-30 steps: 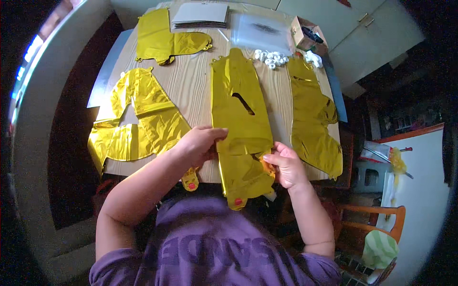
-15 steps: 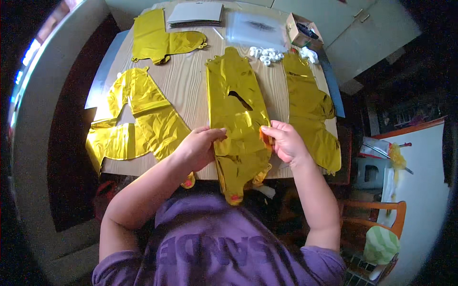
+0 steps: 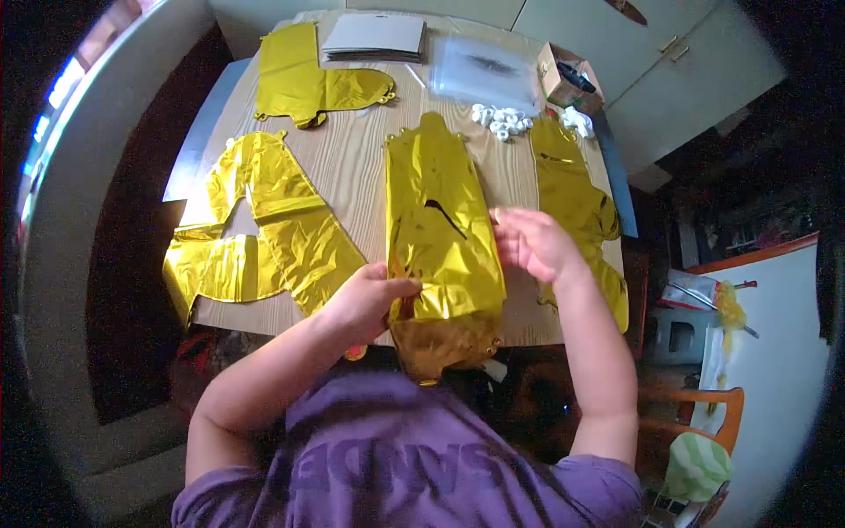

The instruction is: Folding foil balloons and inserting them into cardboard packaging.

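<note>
A flat, uninflated gold foil balloon [image 3: 449, 260] lies lengthwise in front of me, with a dark slit near its middle. Its lower end hangs over the near table edge. My left hand [image 3: 363, 304] pinches the balloon's left edge between thumb and fingers. At the right edge, my right hand [image 3: 539, 246] has its fingers stretched and the thumb apart, close against the foil. An A-shaped gold foil balloon [image 3: 299, 224] lies flat to the left. Another gold foil balloon [image 3: 563, 185] lies on the right, partly behind my right hand.
Another gold foil balloon [image 3: 290, 79] lies at the far left of the wooden table [image 3: 352, 167]. Along the back are stacked white cards [image 3: 374, 35], clear plastic sheets [image 3: 484, 79], small white rolls [image 3: 500, 121] and a box [image 3: 559, 84] holding something black. An orange-brown chair [image 3: 732, 414] stands at right.
My right hand has let go of the balloon's right edge and moved slightly up. My left hand has slid lower along the left edge. The balloon's lower end is now bent downward.
</note>
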### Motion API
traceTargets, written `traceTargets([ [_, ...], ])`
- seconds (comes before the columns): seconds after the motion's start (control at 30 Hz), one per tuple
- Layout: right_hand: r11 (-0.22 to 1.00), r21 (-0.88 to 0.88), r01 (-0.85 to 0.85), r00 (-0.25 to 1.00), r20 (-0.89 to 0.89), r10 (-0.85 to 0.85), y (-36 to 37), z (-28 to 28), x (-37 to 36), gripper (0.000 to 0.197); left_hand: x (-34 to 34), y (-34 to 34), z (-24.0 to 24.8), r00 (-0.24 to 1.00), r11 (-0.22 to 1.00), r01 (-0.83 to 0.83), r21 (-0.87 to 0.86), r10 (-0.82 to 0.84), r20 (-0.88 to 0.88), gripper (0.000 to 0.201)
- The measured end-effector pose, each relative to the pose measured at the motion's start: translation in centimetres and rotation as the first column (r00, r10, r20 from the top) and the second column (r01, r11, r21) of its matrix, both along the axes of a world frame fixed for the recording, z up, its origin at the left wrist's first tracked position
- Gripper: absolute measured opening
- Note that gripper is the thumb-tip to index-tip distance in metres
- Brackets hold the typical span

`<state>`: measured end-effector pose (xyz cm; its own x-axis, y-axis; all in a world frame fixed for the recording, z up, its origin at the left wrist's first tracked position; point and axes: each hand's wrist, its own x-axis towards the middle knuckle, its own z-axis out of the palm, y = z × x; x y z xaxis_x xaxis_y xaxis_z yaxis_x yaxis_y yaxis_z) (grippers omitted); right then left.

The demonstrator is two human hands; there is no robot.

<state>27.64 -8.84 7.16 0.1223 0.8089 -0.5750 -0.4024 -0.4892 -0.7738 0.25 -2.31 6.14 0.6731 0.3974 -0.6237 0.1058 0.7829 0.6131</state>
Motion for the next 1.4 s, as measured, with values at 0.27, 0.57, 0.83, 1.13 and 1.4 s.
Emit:
traceTargets([
  [0.27,0.997,-0.076,0.002,0.99,-0.142,-0.012,12.7,-2.7,2.0,0.033,-2.2,-0.5,0.1,0.991,0.999,0.017,-0.045,-0.011,0.134,0.015],
  [0.57,0.994,-0.037,-0.099,0.992,-0.078,0.096,20.2,-5.3,5.3,0.019,-2.0,0.7,-3.4,0.984,0.967,0.156,0.199,-0.171,0.056,0.022],
  [0.83,0.988,-0.032,-0.15,0.975,0.159,0.154,22.1,-3.3,4.1,0.016,-1.2,1.4,-4.0,0.977,0.958,0.199,0.206,-0.211,0.036,0.023],
  [1.13,0.982,0.018,-0.189,0.937,0.301,0.175,24.5,-3.7,5.8,0.015,-0.4,2.0,-3.7,0.984,0.967,0.175,0.184,-0.179,0.005,0.027],
  [1.4,0.981,0.034,-0.192,0.935,0.308,0.173,26.9,-3.0,6.8,0.015,-0.2,2.0,-5.2,0.974,0.946,0.212,0.246,-0.224,0.021,0.028],
])
